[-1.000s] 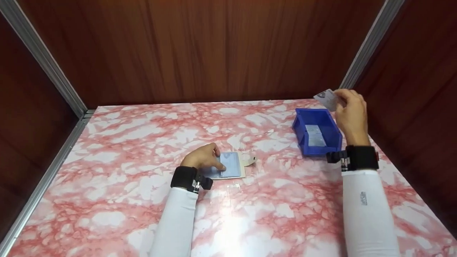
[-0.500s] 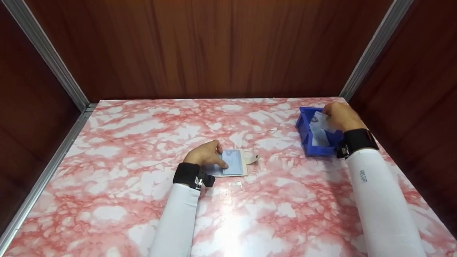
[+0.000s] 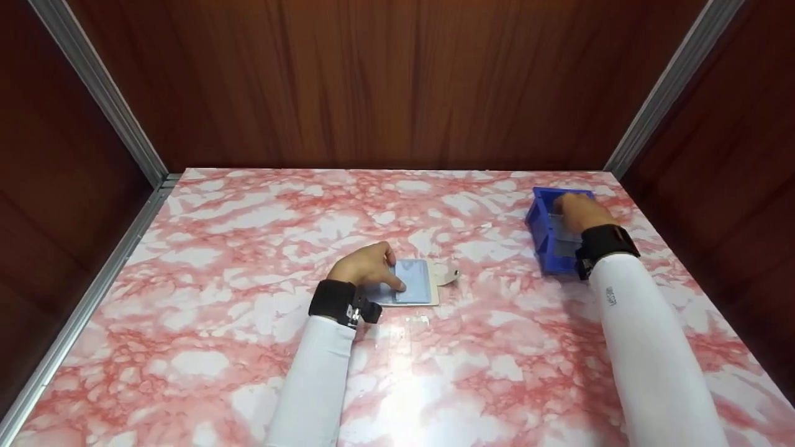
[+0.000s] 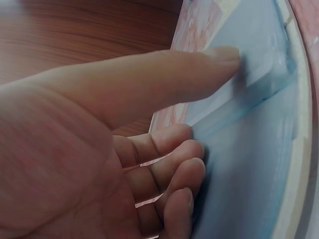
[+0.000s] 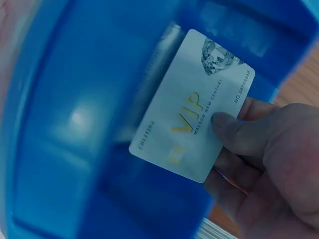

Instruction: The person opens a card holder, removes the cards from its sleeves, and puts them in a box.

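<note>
A card holder with clear bluish sleeves lies spread on the table, its pale edge and a strap with a snap to the right. My left hand rests on it. In the left wrist view the thumb presses one sleeve while the loosely bent fingers touch the facing one. Inside the blue bin is my right hand. Between thumb and fingers it pinches a white VIP card with gold letters and a diamond picture, clearest in the right wrist view.
Red-and-white marbled table spreads around both hands. Dark wooden panels with metal corner posts enclose the back and sides. Another pale card lies in the bin, partly behind the held one.
My right hand has come down from above the bin into it, still pinching the card. The left hand stays on the card holder. The head view has shifted slightly.
</note>
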`<move>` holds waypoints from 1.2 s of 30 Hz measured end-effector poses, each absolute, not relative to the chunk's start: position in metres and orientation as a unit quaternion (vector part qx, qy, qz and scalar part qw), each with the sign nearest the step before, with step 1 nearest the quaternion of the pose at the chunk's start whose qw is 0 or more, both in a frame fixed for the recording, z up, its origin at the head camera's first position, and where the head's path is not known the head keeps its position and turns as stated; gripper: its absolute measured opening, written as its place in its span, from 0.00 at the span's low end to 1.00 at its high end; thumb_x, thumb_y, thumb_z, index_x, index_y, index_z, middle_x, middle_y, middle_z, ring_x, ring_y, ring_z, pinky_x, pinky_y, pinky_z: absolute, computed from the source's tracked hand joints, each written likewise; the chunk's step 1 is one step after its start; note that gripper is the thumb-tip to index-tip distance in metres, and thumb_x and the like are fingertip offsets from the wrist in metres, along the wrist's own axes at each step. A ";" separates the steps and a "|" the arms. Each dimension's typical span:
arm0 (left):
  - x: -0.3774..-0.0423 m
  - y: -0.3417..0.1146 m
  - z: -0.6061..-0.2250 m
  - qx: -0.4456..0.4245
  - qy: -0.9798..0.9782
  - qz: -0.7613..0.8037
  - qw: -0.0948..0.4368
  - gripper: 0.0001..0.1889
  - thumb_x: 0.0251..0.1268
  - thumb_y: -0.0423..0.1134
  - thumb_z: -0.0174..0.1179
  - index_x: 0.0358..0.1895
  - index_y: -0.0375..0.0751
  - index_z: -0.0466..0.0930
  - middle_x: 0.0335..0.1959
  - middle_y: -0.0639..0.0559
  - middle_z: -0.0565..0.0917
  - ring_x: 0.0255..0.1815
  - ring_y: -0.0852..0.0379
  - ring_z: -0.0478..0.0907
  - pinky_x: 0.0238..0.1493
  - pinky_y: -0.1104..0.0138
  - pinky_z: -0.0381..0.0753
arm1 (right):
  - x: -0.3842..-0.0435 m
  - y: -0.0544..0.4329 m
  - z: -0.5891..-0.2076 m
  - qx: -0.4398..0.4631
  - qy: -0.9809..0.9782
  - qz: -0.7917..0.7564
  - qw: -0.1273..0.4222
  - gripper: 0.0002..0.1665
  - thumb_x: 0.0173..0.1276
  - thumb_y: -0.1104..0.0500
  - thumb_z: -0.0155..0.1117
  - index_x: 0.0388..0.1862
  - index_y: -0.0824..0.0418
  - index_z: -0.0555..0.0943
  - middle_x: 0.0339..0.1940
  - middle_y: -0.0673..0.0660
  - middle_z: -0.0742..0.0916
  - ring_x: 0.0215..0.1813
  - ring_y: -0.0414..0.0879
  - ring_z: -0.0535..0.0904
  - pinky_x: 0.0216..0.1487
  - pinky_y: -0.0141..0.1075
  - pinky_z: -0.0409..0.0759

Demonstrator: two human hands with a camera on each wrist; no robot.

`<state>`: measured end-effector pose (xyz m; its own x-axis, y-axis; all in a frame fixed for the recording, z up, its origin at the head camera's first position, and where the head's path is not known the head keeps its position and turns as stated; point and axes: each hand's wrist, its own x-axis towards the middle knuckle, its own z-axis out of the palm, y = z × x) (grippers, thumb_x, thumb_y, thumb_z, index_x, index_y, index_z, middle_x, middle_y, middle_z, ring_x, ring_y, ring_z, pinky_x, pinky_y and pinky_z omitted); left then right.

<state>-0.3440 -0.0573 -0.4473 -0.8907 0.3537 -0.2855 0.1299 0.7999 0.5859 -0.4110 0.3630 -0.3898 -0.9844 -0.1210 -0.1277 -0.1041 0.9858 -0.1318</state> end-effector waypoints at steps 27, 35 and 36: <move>-0.347 -0.056 -0.448 0.121 0.914 0.329 0.203 0.34 0.35 0.59 0.73 0.45 0.47 0.71 0.37 0.54 0.75 0.36 0.56 0.70 0.36 0.66 0.68 | -0.416 0.371 -0.413 -0.030 0.978 -0.088 -0.186 0.09 0.58 0.73 0.49 0.32 0.69 0.78 0.35 0.74 0.82 0.37 0.70 0.78 0.35 0.61 0.72; -0.347 -0.063 -0.446 0.114 0.909 0.347 0.200 0.28 0.41 0.57 0.70 0.44 0.46 0.73 0.36 0.54 0.76 0.35 0.56 0.72 0.33 0.66 0.69 | -0.386 0.302 -0.344 0.002 0.889 -0.236 -0.393 0.07 0.60 0.62 0.56 0.34 0.63 0.80 0.36 0.62 0.82 0.42 0.57 0.78 0.46 0.47 0.74; -0.347 -0.064 -0.446 0.108 0.905 0.360 0.200 0.27 0.42 0.56 0.70 0.43 0.46 0.73 0.34 0.53 0.76 0.34 0.55 0.73 0.32 0.66 0.70 | -0.378 0.288 -0.339 -0.019 0.886 -0.243 -0.394 0.07 0.60 0.61 0.57 0.33 0.62 0.80 0.35 0.61 0.82 0.40 0.55 0.78 0.44 0.45 0.74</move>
